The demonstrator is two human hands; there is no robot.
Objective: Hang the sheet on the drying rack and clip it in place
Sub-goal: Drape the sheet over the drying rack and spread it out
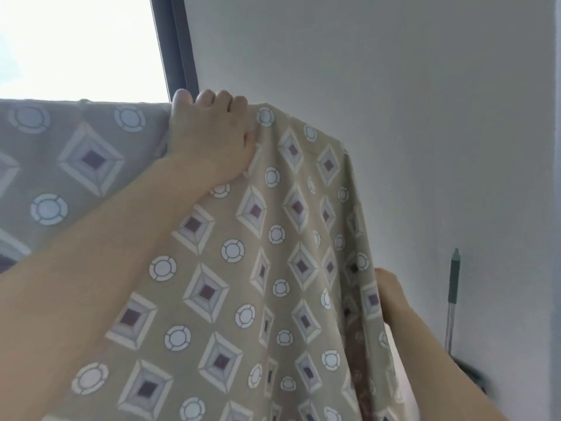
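Sheet (243,268) draped across the view's middle, top edge uppermost. Left hand (209,132) on the top edge, fingers curled over it. Right hand (391,296) lower, touching the sheet's right edge. Window (82,41) behind, upper left; window frame (176,47) right of it; wall (394,86) behind, right; pole handle (452,299) against the wall, far right.

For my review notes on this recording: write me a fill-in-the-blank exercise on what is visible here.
The left hand grips the sheet at its ___ edge. The sheet is printed with diamonds and ___. The right hand is ___ than the left hand. A pole with a ___ top stands by the wall.
Missing words: top; circles; lower; green.
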